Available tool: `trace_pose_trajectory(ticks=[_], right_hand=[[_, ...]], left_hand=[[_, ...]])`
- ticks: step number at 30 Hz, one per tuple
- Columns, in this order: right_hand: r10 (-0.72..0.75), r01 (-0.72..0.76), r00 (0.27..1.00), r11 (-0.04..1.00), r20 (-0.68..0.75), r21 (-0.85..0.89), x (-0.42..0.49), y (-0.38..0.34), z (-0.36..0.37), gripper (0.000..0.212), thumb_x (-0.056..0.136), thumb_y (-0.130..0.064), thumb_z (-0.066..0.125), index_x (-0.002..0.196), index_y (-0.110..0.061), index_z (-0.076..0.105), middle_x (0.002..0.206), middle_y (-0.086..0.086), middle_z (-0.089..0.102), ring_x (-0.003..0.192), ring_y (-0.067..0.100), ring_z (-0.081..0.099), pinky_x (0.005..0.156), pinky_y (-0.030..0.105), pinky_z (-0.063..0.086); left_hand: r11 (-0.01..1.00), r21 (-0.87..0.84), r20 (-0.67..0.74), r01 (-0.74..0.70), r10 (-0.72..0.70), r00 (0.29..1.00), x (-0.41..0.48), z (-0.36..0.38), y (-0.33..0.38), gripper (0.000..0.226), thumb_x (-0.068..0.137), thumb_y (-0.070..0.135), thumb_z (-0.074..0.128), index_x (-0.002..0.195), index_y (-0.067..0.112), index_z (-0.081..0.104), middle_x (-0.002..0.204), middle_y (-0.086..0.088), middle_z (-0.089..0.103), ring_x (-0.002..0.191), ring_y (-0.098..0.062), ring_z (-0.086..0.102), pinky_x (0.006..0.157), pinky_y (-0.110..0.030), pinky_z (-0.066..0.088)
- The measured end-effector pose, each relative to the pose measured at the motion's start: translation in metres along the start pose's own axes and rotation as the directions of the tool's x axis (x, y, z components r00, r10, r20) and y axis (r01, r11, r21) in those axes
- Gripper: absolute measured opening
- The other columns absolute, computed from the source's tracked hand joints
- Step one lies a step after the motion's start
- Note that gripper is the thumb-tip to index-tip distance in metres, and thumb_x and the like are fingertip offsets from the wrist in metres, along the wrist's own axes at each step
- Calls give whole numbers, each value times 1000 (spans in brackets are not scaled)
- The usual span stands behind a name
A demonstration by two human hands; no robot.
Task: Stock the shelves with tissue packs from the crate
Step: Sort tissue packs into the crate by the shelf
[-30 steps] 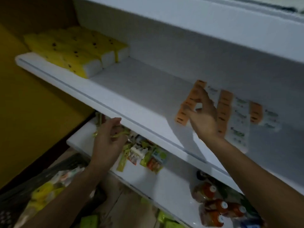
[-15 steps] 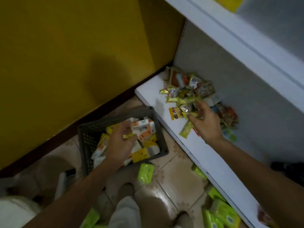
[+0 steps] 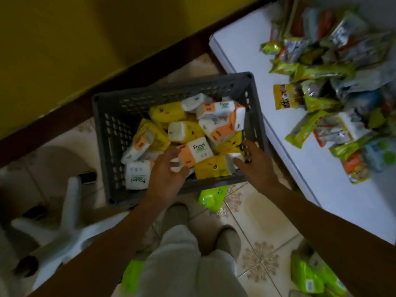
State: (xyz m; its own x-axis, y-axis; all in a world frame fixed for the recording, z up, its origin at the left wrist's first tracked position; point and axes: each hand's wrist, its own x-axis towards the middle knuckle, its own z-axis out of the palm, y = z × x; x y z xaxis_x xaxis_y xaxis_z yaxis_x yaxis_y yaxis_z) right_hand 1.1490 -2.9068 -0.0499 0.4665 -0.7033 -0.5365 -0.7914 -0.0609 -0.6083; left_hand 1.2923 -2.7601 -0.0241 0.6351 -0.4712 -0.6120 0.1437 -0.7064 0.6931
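A grey plastic crate (image 3: 113,129) stands on the tiled floor, holding several yellow, orange and white tissue packs. An orange-and-white pack marked "Facial" (image 3: 198,152) lies near the crate's front, with a yellow pack (image 3: 212,169) beside it. My left hand (image 3: 169,172) reaches into the crate with fingers loosely spread, touching packs just left of the orange one. My right hand (image 3: 256,162) hovers with fingers spread at the crate's right front corner, fingertips at the yellow pack's end. Neither hand grips anything.
The white bottom shelf (image 3: 248,46) on the right carries a heap of snack packets (image 3: 325,86). Green packs (image 3: 211,196) lie on the floor by the crate and at lower right. A white chair base (image 3: 64,221) stands left. My feet are below the crate.
The view dropped from the shelves to the crate. My right hand left the snack packets on the bottom shelf and came down to the crate; my left hand moved further into the packs.
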Motion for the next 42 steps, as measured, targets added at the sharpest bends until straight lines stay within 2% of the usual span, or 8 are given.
trace_pose_trajectory(ticks=[9,13,18,23,29,33,38,42], right_hand=[[219,-206,972,967,-81,149,115,30,62,43,93,-30,55,130,-11,44,117,5,55,104,19,55,74,13,43],[446,-368,891,820,-86,438,138,28,96,62,83,-27,68,136,-21,36,135,10,45,118,31,48,95,45,48],[501,-385,865,711,-40,589,128,22,85,63,77,-13,72,132,-26,43,132,6,47,115,29,51,93,44,50],[332,-245,943,692,2,679,56,1,35,62,78,-5,72,131,-25,48,127,4,54,110,26,56,74,38,56],[63,-23,997,745,-36,667,-39,-49,-52,56,85,5,58,122,-37,50,124,3,60,109,21,61,84,48,55],[-126,188,981,819,-150,542,-98,-88,-116,46,93,-6,53,115,-47,52,106,-16,60,102,16,62,87,46,54],[-235,341,933,819,-273,461,-150,-107,-193,58,83,-2,67,127,-33,45,114,-8,59,90,-14,56,69,10,50],[-222,380,890,845,-399,376,-198,-113,-237,55,86,-16,66,127,-41,40,122,-4,57,92,3,59,71,23,55]], left_hand=[[996,-87,40,-24,28,999,89,36,-51,29,87,-3,54,111,13,54,113,-6,56,93,-14,53,55,-5,43],[997,-72,4,-30,30,1000,97,37,-68,29,87,-1,55,108,19,54,108,2,55,80,1,52,57,-7,43],[996,-81,-5,-38,37,999,87,31,-52,29,87,-2,54,106,20,53,105,2,54,89,-12,53,66,-19,45],[995,-76,1,-71,72,997,42,22,-10,45,84,4,62,124,18,47,113,2,50,95,-12,52,66,-12,43],[972,-196,1,-132,135,991,-39,10,66,77,81,6,66,144,23,26,134,0,41,110,-13,50,79,-23,49],[915,-210,-4,-344,351,936,-88,2,133,58,85,4,62,134,27,40,125,2,52,98,-3,57,63,-10,50],[860,-216,58,-462,484,873,-133,8,203,56,83,6,66,126,33,43,125,4,52,101,-6,57,70,-15,53],[803,-176,135,-569,593,794,-169,10,250,58,80,7,70,130,26,47,124,5,54,111,-11,56,79,-21,55]])
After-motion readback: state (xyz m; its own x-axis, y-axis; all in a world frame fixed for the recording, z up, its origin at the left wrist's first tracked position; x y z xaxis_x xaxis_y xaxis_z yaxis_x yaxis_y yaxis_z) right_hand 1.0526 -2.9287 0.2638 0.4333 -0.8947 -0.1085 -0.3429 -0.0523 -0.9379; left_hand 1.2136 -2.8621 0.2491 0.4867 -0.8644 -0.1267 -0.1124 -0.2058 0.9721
